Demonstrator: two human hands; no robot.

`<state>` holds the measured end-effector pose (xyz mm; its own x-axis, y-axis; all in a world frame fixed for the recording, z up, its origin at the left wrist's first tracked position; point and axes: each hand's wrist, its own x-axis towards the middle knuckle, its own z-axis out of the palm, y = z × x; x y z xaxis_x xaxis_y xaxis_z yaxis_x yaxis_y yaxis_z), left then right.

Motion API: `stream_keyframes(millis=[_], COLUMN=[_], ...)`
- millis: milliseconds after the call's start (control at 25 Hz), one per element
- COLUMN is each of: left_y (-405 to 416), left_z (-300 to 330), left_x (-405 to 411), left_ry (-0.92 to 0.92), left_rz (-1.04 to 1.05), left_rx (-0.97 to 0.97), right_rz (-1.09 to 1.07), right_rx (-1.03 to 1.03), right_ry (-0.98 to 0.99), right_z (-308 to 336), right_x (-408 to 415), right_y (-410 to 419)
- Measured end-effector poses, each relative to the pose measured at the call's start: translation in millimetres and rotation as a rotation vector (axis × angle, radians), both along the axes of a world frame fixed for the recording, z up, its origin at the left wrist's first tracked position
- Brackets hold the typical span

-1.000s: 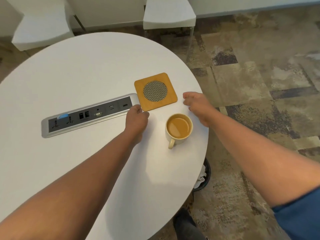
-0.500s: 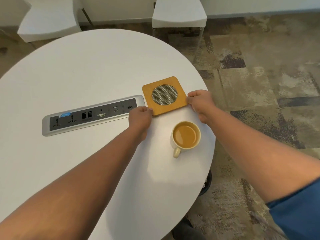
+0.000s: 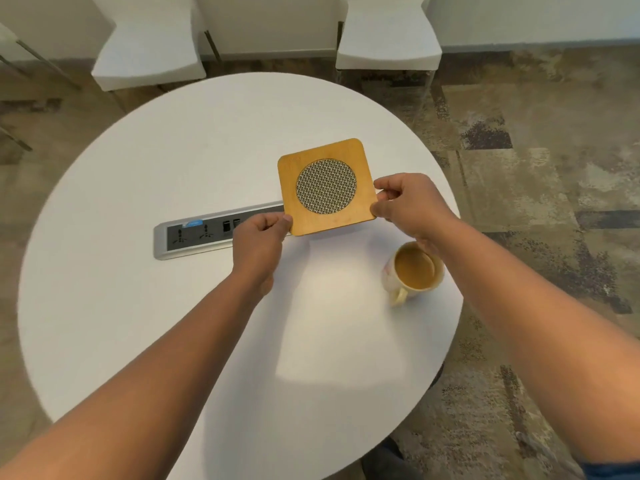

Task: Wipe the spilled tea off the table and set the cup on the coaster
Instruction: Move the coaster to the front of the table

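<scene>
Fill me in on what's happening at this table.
A person holds a wooden coaster above the white table, the left hand pinching its near corner and the right hand its right edge. A cup of tea stands near the table's right edge, not on the coaster. No spill or cloth is visible.

From my remote feed I log a round white tabletop [image 3: 138, 306] with a recessed socket strip [image 3: 194, 237]. Beyond the tabletop stand two white chairs [image 3: 149, 46] against a pale wall [image 3: 519, 15]. Around the tabletop lies mottled brown-grey carpet [image 3: 554, 168].
</scene>
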<state>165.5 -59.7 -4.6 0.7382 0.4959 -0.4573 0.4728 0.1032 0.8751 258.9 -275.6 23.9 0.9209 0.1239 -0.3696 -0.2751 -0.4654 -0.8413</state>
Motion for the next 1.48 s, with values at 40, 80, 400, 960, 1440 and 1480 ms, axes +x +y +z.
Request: stream_keyframes(millis=[40,80,400,960,1440,1480], left_y=[12.8,23.4,76.6,53.0,50.8,50.4], left_z=[2.9,3.3,-24.5,-73.2,-77.9,-78.0], left_x=[-12.8,-25.6,-132.8,-211.3,-218.1,-219.2], left_ry=[-0.002,0.003,0.097,0.3,0.256,0.253], left_rz=[-0.001,-0.006,-0.026,-0.08,-0.116,-0.106], left_rx=[0.028,0.057,0.166,0.385,0.429,0.42], right_rz=[0.023,0.044,0.111,0.238,0.193,0.178], right_rx=[-0.001,-0.005,-0.043,-0.318,-0.281,-0.267], right_ry=[-0.01,-0.019,0.045,0.003,-0.028,-0.025], right_z=[2.7,2.6,-40.1,-112.9,-114.2,-114.1], right_x=[-11.8,-23.8,-128.4,-213.8,-222.4,-222.5], right_y=[12.0,22.1,71.3,71.4,70.4,69.8])
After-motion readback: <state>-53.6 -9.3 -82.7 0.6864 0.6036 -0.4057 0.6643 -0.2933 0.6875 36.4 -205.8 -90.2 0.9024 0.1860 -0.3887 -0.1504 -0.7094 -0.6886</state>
